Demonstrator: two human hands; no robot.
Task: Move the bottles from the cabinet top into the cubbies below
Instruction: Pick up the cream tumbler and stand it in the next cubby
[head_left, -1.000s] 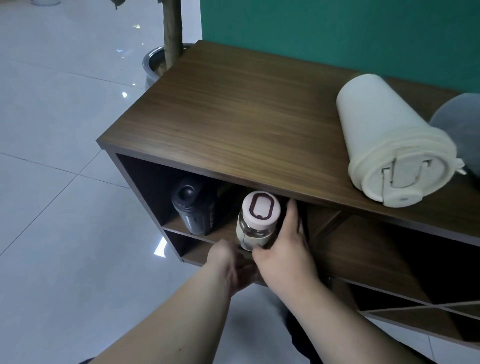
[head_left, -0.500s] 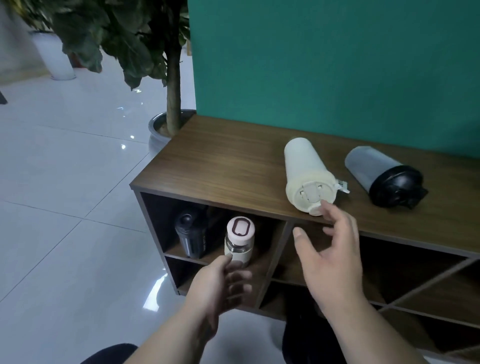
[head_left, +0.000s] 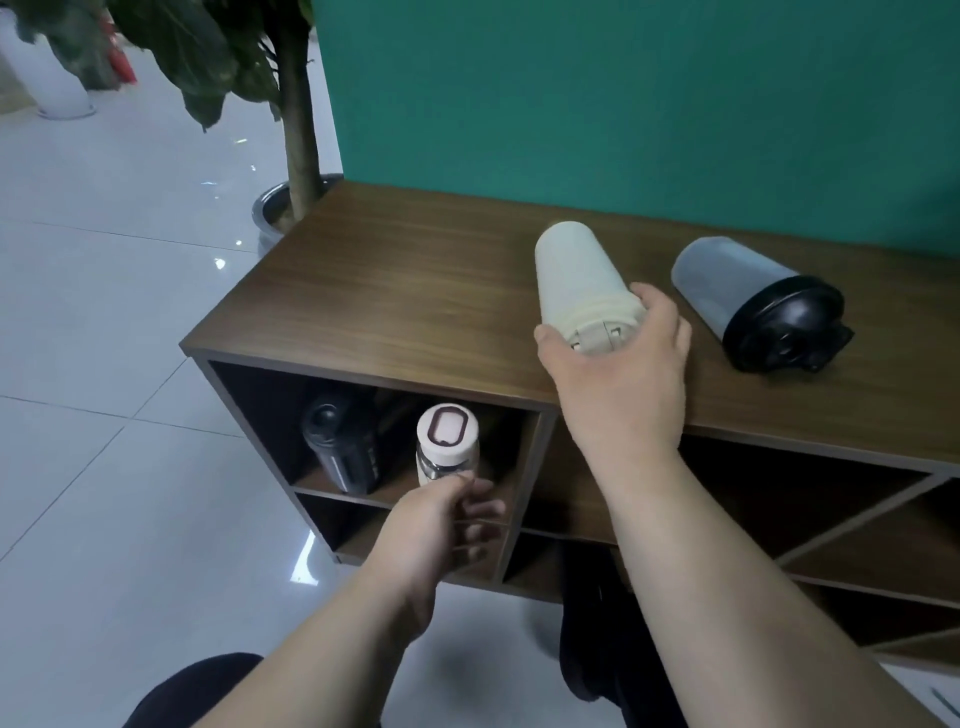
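A cream bottle (head_left: 576, 275) lies on its side on the wooden cabinet top (head_left: 415, 291), lid toward me. My right hand (head_left: 621, 374) wraps around its lid end, thumb on the left and fingers on the right. To its right lies a grey bottle with a black lid (head_left: 758, 301). In the upper left cubby (head_left: 498, 441) lie a black bottle (head_left: 343, 447) and a small glass bottle with a white lid (head_left: 447, 441). My left hand (head_left: 441, 525) hovers just in front of the small bottle, fingers loosely curled, holding nothing.
A potted tree (head_left: 298, 130) stands on the tiled floor at the cabinet's left end. A green wall (head_left: 623, 104) runs behind the cabinet. More cubbies with diagonal dividers (head_left: 852, 525) lie to the right. My dark-clad knees show below.
My right hand left the small glass bottle in the cubby, rose to the cabinet top and closed around the cream bottle's lid end. My left hand drew back slightly. The camera pulled away.
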